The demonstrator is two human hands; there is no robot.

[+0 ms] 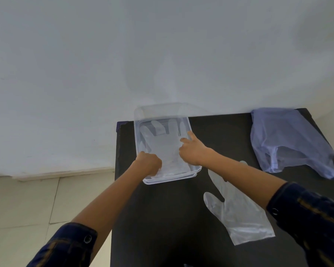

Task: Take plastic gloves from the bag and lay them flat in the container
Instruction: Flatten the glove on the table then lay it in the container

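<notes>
A clear plastic container (138, 132) stands at the far left of a black table (172, 218). A clear plastic glove (162, 139) lies flat inside it, fingers pointing away from me. My left hand (148, 162) rests in the container's near left corner, fingers curled down on the glove's cuff. Over the glove's right side my right hand (191, 149) presses down, with its fingers partly spread. A second clear glove (237, 212) lies flat on the table under my right forearm. The pale blue plastic bag (289, 139) lies crumpled at the far right.
The table's left edge runs just beside the container, with tiled floor (27, 205) below. A white wall (123, 54) rises directly behind the table. My dark sleeves frame the lower corners.
</notes>
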